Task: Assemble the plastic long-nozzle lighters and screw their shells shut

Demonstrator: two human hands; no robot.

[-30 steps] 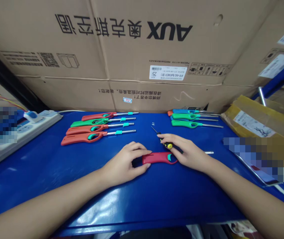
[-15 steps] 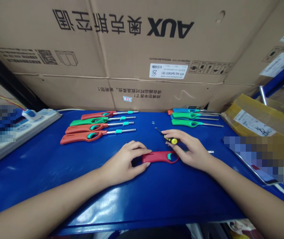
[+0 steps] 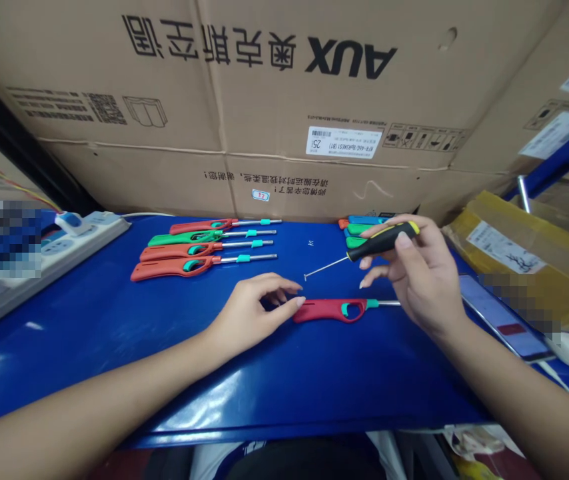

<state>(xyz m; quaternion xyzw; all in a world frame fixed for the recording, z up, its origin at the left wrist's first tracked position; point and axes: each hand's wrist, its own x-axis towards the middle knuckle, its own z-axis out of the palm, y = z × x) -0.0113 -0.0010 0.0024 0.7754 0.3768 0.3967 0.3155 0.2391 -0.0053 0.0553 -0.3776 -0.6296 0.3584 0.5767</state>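
Note:
A red stick lighter (image 3: 332,310) with a teal trigger lies on the blue table (image 3: 284,373) in front of me. My left hand (image 3: 254,313) rests beside its handle end, fingers loosely curled, fingertips touching the end. My right hand (image 3: 422,273) is raised above the lighter's metal tube. It grips a black and yellow screwdriver (image 3: 364,250), whose thin shaft points left and down.
Several red and green lighters (image 3: 184,250) lie in a row at the back left, and more (image 3: 359,230) at the back right behind my right hand. A white power strip (image 3: 59,243) sits at the left. Big cardboard boxes (image 3: 274,107) stand behind; a phone (image 3: 499,317) lies at the right.
My right hand picked the screwdriver up off the table and lifted it clear of the red lighter. The left hand stayed at the lighter's handle end.

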